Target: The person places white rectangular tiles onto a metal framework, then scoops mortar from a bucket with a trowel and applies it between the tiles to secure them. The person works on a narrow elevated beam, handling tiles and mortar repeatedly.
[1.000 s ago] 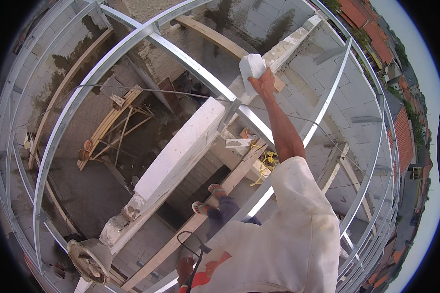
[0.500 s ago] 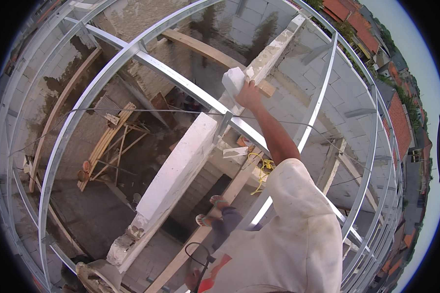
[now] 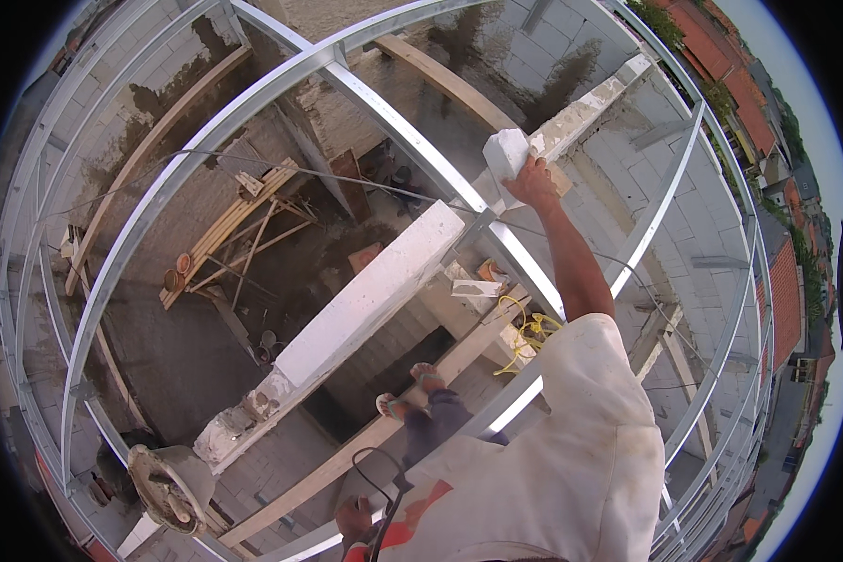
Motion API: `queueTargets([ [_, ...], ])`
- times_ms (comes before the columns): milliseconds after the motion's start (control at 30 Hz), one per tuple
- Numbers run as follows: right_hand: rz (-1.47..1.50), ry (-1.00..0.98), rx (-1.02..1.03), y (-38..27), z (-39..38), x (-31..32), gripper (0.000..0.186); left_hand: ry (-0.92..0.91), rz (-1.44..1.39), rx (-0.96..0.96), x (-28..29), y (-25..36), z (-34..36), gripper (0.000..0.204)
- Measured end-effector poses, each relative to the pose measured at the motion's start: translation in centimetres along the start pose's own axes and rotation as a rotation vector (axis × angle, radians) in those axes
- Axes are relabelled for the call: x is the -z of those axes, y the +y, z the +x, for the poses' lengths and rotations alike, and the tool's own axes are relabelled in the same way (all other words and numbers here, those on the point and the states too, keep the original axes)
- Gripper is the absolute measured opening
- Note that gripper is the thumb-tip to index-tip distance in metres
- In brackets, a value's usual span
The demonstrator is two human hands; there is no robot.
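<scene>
My right arm stretches far forward, and my right hand point(image 3: 534, 183) grips a small white lightweight block point(image 3: 506, 152) by its near edge. That block stands at the near end of a mortar-topped wall point(image 3: 585, 112), beside a wooden plank. My left hand point(image 3: 354, 518) hangs low at the bottom, next to the plank under my feet and a metal beam; its fingers are too small and shaded to make out. Between my hands runs a wall topped with a long white block point(image 3: 375, 290), with rough mortar at its near end.
Silver metal trusses point(image 3: 412, 155) cross overhead and around me. My sandalled feet stand on a wooden plank point(image 3: 347, 459) high above the floor. A yellow cord point(image 3: 531, 332) lies beside a beam. A mortar bucket point(image 3: 173, 487) sits lower left. Below are a wooden trestle point(image 3: 244, 234) and another person point(image 3: 403, 178).
The whole view has shifted, so the walls and beams sit farther right. My right hand stays on the small white block. More of my left hand shows at the bottom.
</scene>
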State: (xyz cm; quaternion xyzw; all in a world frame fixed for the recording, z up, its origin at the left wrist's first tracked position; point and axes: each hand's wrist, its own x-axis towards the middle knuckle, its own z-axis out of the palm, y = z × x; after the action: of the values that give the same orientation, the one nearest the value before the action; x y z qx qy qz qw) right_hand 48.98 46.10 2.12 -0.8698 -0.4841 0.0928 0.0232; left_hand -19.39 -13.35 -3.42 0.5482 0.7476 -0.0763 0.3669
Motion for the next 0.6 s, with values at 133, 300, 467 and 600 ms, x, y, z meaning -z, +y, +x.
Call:
queueTargets([
  [133,0.111,0.084,0.068,1.3,1.7,-0.4,0.121,-0.073,-0.03,0.17,3.9,4.2,-0.3,0.043],
  [300,0.178,0.166,0.193,2.4,1.8,-0.9,0.109,-0.164,-0.045,0.247,7.1,5.4,-0.9,0.051],
  [467,0.03,0.093,0.212,2.5,3.2,-0.5,0.122,-0.145,-0.039,0.257,5.7,4.6,-1.6,0.05],
  [600,0.059,0.056,0.261,2.4,3.1,-0.2,0.113,-0.141,-0.032,0.29,4.3,4.1,-2.1,0.048],
])
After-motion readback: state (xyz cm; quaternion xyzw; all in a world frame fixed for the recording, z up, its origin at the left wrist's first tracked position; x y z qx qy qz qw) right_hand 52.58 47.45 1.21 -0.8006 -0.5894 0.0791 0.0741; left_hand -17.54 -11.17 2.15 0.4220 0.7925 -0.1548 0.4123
